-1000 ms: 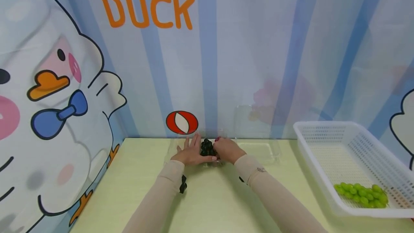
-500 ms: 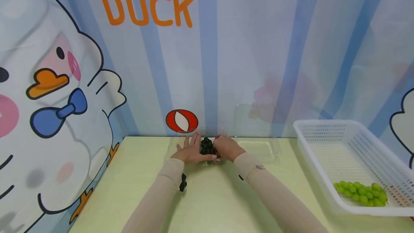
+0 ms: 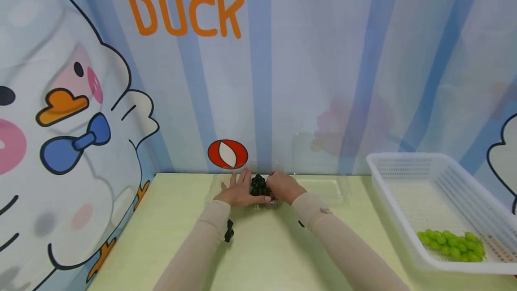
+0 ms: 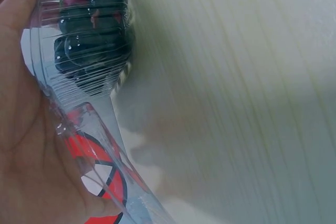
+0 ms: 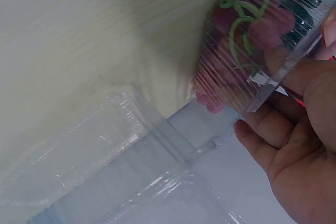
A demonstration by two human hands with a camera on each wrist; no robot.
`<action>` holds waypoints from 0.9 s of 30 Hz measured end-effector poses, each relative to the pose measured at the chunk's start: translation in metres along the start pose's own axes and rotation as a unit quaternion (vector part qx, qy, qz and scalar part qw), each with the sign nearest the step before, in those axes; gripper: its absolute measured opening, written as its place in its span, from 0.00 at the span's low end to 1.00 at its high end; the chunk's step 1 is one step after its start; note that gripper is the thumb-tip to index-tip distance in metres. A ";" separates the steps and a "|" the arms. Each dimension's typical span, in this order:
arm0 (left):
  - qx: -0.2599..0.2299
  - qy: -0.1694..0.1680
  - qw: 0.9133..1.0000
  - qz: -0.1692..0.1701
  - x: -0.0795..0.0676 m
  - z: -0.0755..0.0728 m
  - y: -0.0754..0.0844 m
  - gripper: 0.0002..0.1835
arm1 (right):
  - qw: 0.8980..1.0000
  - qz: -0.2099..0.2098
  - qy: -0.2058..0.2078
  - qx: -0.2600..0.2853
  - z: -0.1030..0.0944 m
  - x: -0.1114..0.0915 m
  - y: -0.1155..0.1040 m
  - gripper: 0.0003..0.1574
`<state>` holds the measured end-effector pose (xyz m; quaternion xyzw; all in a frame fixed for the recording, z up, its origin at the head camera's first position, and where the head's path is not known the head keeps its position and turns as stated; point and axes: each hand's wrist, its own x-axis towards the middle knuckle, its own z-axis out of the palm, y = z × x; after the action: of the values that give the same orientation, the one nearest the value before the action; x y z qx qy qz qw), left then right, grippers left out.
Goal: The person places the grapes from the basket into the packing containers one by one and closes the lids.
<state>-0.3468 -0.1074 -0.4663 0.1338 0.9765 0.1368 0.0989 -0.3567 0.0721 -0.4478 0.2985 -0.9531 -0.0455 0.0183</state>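
Observation:
A clear plastic box [image 3: 264, 205] with ribbed walls stands near the table's back edge. Inside it lie dark grapes [image 3: 258, 185] and a bunch of red-pink grapes [image 5: 226, 56] with a green curly stem [image 5: 244, 19]. My left hand [image 3: 238, 192] rests on the box's left side, fingers spread and thumb along the front; in the left wrist view the palm [image 4: 42, 145] lies by the rim. My right hand [image 3: 284, 187] reaches in from the right, its curled fingers holding the red-pink grapes, largely covering them in the head view.
A second clear box [image 3: 323, 187], its lid raised against the striped curtain [image 3: 291, 57], stands just right of my right hand. Farther right, a white plastic basket [image 3: 397, 212] contains a green grape bunch [image 3: 452, 245]. Pale yellow tabletop [image 3: 258, 255] extends toward me.
The head view shifts slightly up and down. Both hands, the grapes and the boxes keep nearly the same places, with only slight right-finger movement.

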 end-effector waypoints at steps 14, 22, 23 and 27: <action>0.010 0.007 1.000 0.005 0.003 -0.003 0.002 0.68 | 1.000 0.003 0.010 0.028 -0.006 -0.002 0.011 0.06; 0.012 0.012 1.000 0.012 0.004 0.000 0.000 0.67 | 0.999 -0.008 0.012 0.051 -0.006 -0.003 0.011 0.08; 0.010 0.015 1.000 0.014 0.003 0.000 0.000 0.67 | 0.998 -0.012 0.014 0.052 -0.007 -0.004 0.012 0.09; 0.003 0.028 0.999 0.023 0.001 0.002 -0.002 0.67 | 0.997 -0.030 0.025 0.067 -0.008 -0.008 0.012 0.08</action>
<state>-0.3482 -0.1085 -0.4694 0.1523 0.9760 0.1399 0.0684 -0.3569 0.0857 -0.4387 0.3282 -0.9441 0.0255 0.0203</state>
